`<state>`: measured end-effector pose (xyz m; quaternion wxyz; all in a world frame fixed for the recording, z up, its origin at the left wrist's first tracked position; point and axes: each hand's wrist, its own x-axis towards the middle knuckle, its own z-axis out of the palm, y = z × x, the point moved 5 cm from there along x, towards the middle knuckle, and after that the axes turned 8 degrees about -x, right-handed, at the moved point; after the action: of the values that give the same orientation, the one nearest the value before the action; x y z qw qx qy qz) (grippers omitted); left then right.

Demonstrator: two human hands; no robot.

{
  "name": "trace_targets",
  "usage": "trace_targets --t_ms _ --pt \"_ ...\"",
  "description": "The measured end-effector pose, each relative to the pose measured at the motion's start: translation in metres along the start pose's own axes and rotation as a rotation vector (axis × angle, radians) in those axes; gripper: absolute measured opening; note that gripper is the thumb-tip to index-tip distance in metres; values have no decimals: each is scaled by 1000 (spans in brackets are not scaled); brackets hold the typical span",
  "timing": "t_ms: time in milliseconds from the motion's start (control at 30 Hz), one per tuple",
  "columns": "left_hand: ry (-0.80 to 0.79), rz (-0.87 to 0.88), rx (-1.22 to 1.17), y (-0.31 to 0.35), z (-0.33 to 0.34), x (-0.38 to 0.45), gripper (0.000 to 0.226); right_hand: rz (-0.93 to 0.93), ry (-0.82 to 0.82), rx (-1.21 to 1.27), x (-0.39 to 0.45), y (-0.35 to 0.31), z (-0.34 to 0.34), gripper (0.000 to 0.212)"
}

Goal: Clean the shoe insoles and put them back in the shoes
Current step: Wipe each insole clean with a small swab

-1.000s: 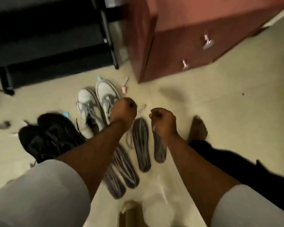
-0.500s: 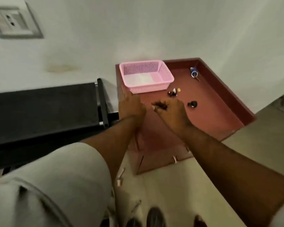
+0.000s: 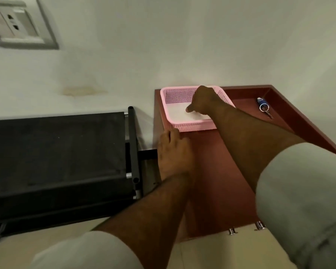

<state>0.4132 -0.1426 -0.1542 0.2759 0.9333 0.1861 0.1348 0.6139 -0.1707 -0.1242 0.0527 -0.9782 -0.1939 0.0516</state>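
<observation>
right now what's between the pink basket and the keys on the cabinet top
Only the right forearm crosses there; bare cabinet top separates the pink basket from the keys, in the head view.

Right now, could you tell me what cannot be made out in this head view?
- Right hand in the pink basket: its fingertips are hidden by the hand itself, so any grip is unclear.
- White sheet in the basket: too plain to identify.
- Shoes and insoles: outside the frame.
- Left hand rests on the cabinet edge.
</observation>
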Motion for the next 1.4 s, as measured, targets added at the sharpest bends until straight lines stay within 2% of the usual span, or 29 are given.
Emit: trace_targets --t_ms 133,333,400,467,567,633,733,833,900,933,1000,1100,1233,1333,1400 --pt "-15 -9 -7 1 -3 -1 34 45 -17 -101 0 -5 10 56" --pt "-36 -33 -23 2 -6 -2 31 29 75 -182 -6 -11 15 46" --pt "-32 -37 -13 2 -5 -1 30 58 116 -141 -4 -9 13 41" --pt "-39 -31 4 2 -2 0 32 154 162 90 -4 4 7 34" --pt "-34 -24 10 0 2 1 33 256 151 911 -26 16 -9 4" --pt "-29 -18 -38 0 -2 1 32 257 107 1324 -54 14 -20 9" --pt "-54 -18 -257 -1 -14 -10 31 193 -24 1769 -111 -8 -34 5" --pt "-73 10 -449 -9 -30 -52 35 159 -157 2017 -184 -30 -38 14" --pt "-40 -31 -515 -28 -43 -99 34 123 -208 2054 -232 -46 -34 23" --pt "-35 -59 -517 -41 -50 -127 32 123 -237 2068 -257 -54 -28 34" --pt "-85 -122 -476 -72 -63 -195 30 204 -265 2053 -313 -67 -5 44" --pt "-263 -265 -373 -120 -78 -298 34 339 -300 1926 -401 -83 37 30" --pt "-555 -425 -279 -172 -87 -423 31 421 -419 1710 -507 -93 94 30" --pt "-689 -480 -288 -195 -86 -481 18 428 -447 1555 -557 -95 129 28" --pt "-734 -494 -278 -209 -81 -506 19 448 -501 1462 -577 -92 151 30"
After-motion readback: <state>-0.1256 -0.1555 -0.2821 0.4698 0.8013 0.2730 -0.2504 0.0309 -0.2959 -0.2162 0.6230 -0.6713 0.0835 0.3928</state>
